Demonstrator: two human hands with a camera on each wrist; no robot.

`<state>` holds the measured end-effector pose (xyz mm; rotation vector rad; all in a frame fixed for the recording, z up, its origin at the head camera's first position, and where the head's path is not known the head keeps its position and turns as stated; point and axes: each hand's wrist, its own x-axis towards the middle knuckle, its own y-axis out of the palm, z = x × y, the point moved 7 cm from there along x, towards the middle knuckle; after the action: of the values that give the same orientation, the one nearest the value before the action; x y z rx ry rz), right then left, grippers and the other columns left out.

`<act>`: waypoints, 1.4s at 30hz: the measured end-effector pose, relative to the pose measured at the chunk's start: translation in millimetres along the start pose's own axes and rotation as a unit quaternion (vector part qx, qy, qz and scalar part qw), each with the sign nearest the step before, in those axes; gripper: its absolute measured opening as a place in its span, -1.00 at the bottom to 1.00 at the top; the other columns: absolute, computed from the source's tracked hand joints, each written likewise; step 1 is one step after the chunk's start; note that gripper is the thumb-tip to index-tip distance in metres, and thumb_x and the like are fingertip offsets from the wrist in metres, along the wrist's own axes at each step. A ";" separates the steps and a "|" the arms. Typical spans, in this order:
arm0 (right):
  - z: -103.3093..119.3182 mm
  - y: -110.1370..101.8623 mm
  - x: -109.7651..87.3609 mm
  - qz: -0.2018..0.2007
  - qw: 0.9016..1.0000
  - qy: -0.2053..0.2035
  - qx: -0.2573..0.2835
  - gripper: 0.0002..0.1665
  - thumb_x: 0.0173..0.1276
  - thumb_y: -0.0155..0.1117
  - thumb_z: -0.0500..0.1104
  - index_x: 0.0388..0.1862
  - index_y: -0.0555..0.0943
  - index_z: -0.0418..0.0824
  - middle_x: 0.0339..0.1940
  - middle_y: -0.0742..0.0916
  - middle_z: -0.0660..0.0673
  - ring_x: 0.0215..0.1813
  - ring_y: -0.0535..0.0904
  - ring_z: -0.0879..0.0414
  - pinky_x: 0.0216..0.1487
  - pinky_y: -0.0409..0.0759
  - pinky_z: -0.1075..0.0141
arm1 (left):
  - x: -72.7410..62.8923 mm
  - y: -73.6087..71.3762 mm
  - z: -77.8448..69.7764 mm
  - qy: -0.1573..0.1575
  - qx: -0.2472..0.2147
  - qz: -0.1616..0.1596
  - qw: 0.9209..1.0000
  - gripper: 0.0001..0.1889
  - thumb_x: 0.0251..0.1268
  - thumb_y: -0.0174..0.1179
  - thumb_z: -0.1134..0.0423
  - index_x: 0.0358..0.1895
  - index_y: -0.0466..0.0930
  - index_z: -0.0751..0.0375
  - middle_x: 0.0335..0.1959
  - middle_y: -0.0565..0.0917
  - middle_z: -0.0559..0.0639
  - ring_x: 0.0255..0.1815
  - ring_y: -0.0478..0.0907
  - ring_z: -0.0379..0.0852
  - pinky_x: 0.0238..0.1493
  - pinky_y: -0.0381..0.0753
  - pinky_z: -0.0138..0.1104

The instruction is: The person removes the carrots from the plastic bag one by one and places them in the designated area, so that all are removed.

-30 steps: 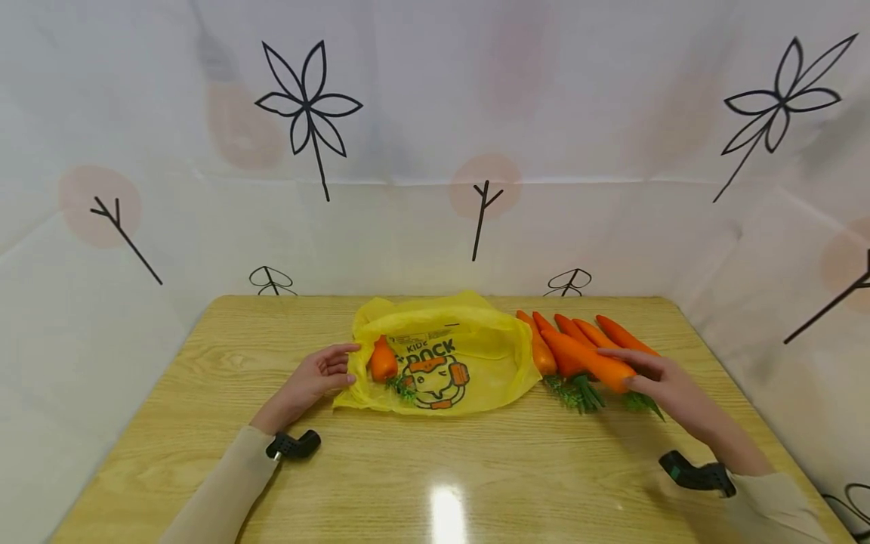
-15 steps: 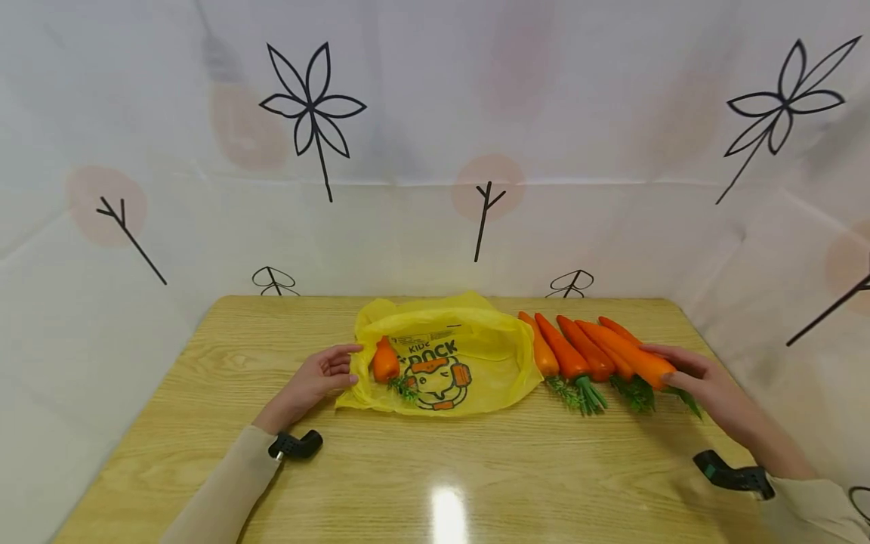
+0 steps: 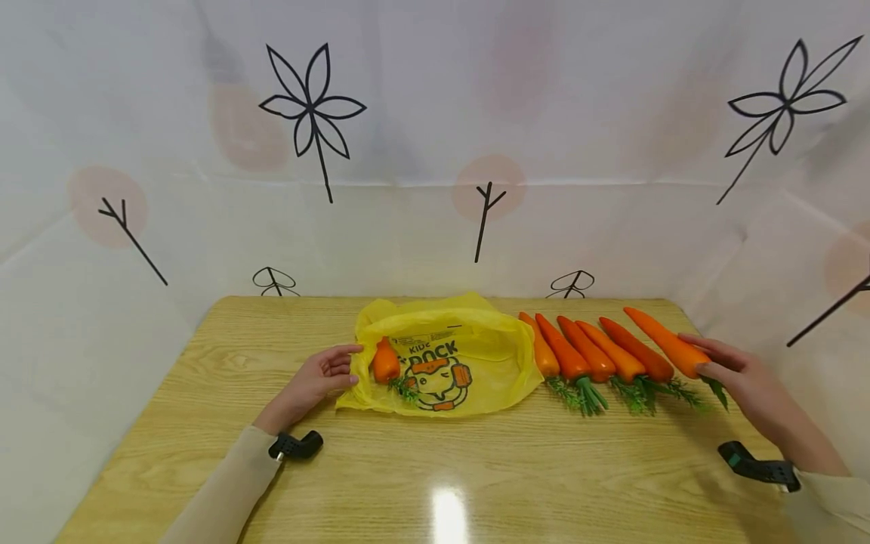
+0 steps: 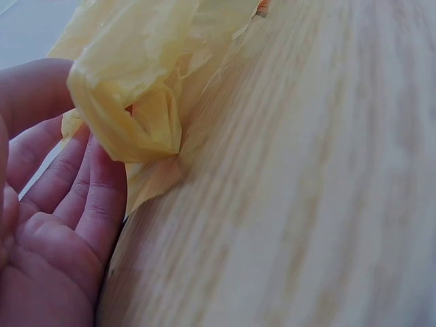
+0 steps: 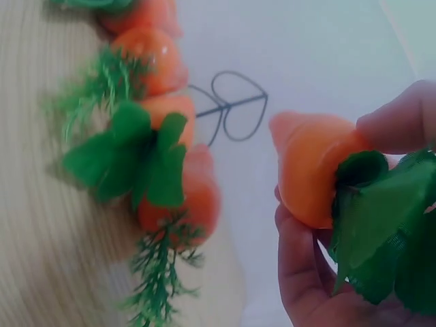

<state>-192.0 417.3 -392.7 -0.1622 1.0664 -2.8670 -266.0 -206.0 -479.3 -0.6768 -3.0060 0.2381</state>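
A yellow plastic bag (image 3: pixel 489 378) lies with its mouth spread, and an orange carrot (image 3: pixel 386 363) with green leaves sits inside at the left. My left hand (image 3: pixel 325 378) holds the bag's left edge between thumb and fingers; in the left wrist view the bag's folded corner (image 4: pixel 129 116) hides the fingertips. Over the right part of the table, my right hand (image 3: pixel 744 378) grips a carrot (image 3: pixel 662 340) by its thick leafy end, its tip pointing away to the left. The right wrist view shows thumb and fingers around this carrot (image 5: pixel 310 170).
Several carrots lie side by side right of the bag, from the one (image 3: pixel 540 349) against it to the rightmost (image 3: pixel 635 349). Their leafy tops point toward me. A patterned cloth (image 3: pixel 401 234) hangs behind the wooden table (image 3: pixel 544 468).
My right hand has carried its carrot to the right, from over the other carrots to beyond the rightmost one. The left hand and bag have hardly moved.
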 end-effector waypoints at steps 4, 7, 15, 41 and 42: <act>-14.2 -1.1 1.9 -0.002 0.999 0.046 0.003 -0.36 0.63 -0.04 0.07 0.61 0.18 0.04 0.51 0.22 0.08 0.46 0.11 0.24 0.31 0.24 0.26 | 0.9 0.2 -0.3 0.004 -0.001 0.002 1.000 -0.39 0.35 0.31 0.33 0.43 0.36 0.23 0.03 0.45 0.14 -0.14 0.43 -0.11 -0.18 0.53 -0.35; -22.8 -1.5 5.2 -0.010 0.998 0.067 -0.003 -0.33 0.60 0.00 0.11 0.60 0.21 0.01 0.52 0.26 -0.17 0.38 0.23 0.15 0.25 0.33 0.24 | 1.2 0.3 -0.4 0.004 -0.002 0.002 1.000 -0.40 0.35 0.30 0.34 0.43 0.36 0.24 -0.02 0.44 0.13 -0.17 0.42 -0.11 -0.21 0.52 -0.35; -38.7 -2.6 11.4 -0.043 0.995 0.086 -0.029 -0.28 0.54 0.08 0.16 0.55 0.31 -0.12 0.43 0.35 -0.46 0.26 0.35 -0.11 -0.28 0.36 0.53 | -0.8 1.3 -1.7 -0.003 -0.001 0.000 1.000 -0.40 0.35 0.30 0.33 0.43 0.36 0.24 0.02 0.45 0.15 -0.15 0.43 -0.10 -0.20 0.53 -0.35; -61.8 11.6 14.9 -0.051 0.992 0.105 -0.042 -0.17 0.51 0.11 0.22 0.48 0.32 -0.34 0.41 0.32 -0.56 0.34 0.20 -0.48 -0.11 0.29 0.67 | -1.2 1.5 -2.1 -0.005 -0.008 0.001 1.000 -0.39 0.35 0.30 0.34 0.44 0.35 0.25 0.02 0.44 0.13 -0.15 0.42 -0.12 -0.21 0.52 -0.36; -61.8 12.4 15.2 -0.050 0.993 0.103 -0.042 -0.17 0.51 0.11 0.22 0.48 0.32 -0.35 0.41 0.32 -0.56 0.34 0.21 -0.47 -0.23 0.25 0.71 | -1.2 1.5 -2.1 -0.005 -0.008 0.001 1.000 -0.39 0.35 0.30 0.34 0.44 0.35 0.25 0.02 0.44 0.13 -0.15 0.42 -0.12 -0.21 0.52 -0.36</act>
<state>-214.4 446.1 -446.3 0.0794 1.2493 -2.9815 -264.1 -204.9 -477.5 -0.6820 -3.0206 0.2176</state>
